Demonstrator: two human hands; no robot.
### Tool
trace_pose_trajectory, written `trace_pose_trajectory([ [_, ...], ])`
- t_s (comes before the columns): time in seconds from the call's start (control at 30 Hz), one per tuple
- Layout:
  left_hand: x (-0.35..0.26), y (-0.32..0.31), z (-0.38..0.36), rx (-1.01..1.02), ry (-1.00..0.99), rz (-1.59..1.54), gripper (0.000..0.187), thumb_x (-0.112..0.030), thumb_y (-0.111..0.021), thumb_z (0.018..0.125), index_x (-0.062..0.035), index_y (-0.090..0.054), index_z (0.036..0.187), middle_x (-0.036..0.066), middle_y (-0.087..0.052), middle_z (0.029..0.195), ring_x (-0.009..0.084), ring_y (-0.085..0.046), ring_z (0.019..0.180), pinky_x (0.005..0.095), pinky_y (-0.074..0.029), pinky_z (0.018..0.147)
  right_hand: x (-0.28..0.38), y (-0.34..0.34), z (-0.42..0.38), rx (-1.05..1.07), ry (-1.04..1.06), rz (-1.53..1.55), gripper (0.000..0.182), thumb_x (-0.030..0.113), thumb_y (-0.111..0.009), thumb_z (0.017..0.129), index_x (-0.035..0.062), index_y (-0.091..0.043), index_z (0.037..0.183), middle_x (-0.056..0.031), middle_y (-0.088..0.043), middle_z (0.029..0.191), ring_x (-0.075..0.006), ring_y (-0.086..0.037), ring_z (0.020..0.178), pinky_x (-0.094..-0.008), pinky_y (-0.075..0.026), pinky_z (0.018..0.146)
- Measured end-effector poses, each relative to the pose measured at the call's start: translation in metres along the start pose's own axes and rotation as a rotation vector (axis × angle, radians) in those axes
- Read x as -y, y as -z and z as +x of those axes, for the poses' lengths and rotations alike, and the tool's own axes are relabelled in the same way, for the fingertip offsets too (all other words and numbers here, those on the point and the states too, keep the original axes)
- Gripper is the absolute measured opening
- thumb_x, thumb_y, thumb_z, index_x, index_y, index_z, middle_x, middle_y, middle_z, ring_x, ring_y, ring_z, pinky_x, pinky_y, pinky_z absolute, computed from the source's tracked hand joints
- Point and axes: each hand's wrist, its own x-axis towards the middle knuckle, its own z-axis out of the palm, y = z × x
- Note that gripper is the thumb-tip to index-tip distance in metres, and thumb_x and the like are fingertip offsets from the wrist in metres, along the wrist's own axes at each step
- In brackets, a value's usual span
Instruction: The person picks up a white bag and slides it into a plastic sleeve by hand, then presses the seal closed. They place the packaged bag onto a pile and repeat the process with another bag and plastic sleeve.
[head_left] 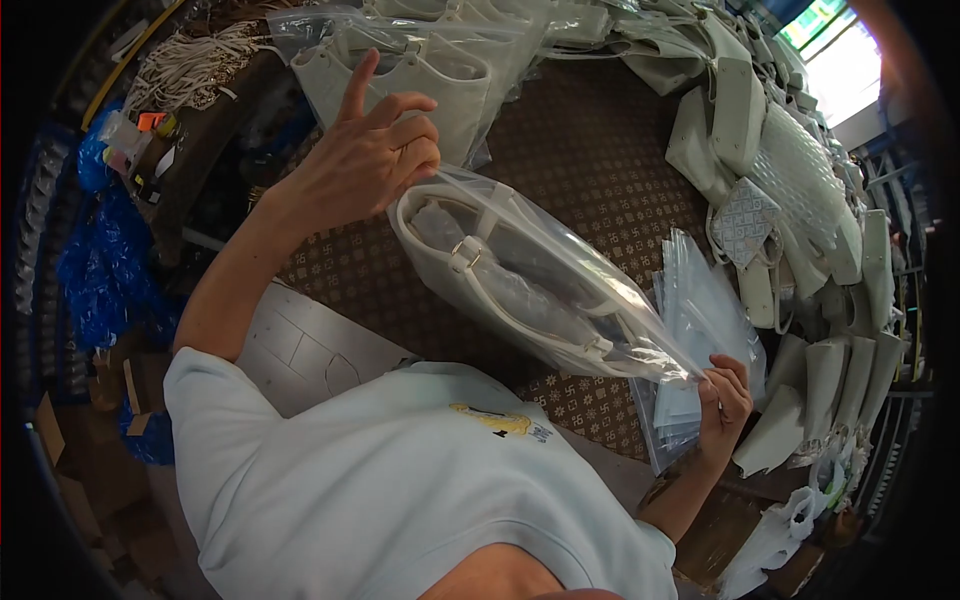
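Both hands grip a clear plastic bag (560, 300) holding a white handbag (480, 275); the left hand (375, 155) pinches one end, the right hand (725, 395) the other, above the patterned table (600, 170); bagged handbags (420, 60) lie beyond.

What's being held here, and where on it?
A clear plastic bag with a white handbag inside: left hand grips one end, right hand pinches the opposite end.

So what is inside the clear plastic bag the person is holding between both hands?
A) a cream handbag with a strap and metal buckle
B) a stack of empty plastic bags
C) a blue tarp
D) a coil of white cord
A: through the clear plastic bag held by the left hand and right hand, a cream handbag with strap and buckle shows.
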Motion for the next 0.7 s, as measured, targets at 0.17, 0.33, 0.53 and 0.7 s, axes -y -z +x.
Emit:
trace_pose_trajectory([
  [0.17,0.003,-0.012,-0.006,-0.108,0.160,0.044,0.018,-0.021,-0.060,0.082,-0.0118,-0.052,0.095,0.000,-0.051,0.114,0.0219,-0.036,0.125,0.0571,-0.005,0.108,-0.002,0.000,0.007,0.185,-0.004,0.335,0.025,0.020,-0.060,0.080,-0.0040,-0.063,0.074,-0.0115,-0.061,0.065,-0.0268,-0.060,0.077,-0.0347,-0.045,0.073],
  [0.33,-0.037,-0.062,-0.050,-0.550,0.624,-0.522,0.045,-0.029,-0.049,0.090,-0.0065,-0.036,0.127,0.011,-0.031,0.139,0.0257,-0.026,0.131,0.0481,-0.008,0.109,-0.118,-0.137,0.027,0.130,-0.569,1.125,0.065,0.052,-0.033,0.092,-0.0019,-0.039,0.128,-0.0159,-0.050,0.123,-0.0260,-0.051,0.111,-0.0390,-0.043,0.092],
  [0.53,-0.123,-0.124,-0.038,-0.779,1.004,-1.325,0.069,-0.045,-0.033,0.093,-0.0017,-0.007,0.140,0.012,-0.011,0.147,0.0224,-0.012,0.135,0.0351,-0.009,0.109,-0.006,-0.203,0.090,0.457,-0.556,1.423,0.069,0.055,-0.027,0.092,0.0001,-0.034,0.133,-0.0155,-0.042,0.130,-0.0261,-0.042,0.119,-0.0373,-0.033,0.099],
  [0.7,-0.086,-0.132,-0.016,-0.742,0.828,-1.101,0.063,-0.035,-0.025,0.095,0.0039,-0.002,0.140,0.019,-0.006,0.148,0.0284,-0.006,0.137,0.0370,-0.003,0.109,0.046,-0.226,0.173,0.782,-0.597,1.651,0.072,0.058,-0.022,0.091,0.0021,-0.028,0.137,-0.0151,-0.035,0.137,-0.0261,-0.033,0.127,-0.0355,-0.024,0.105],
])
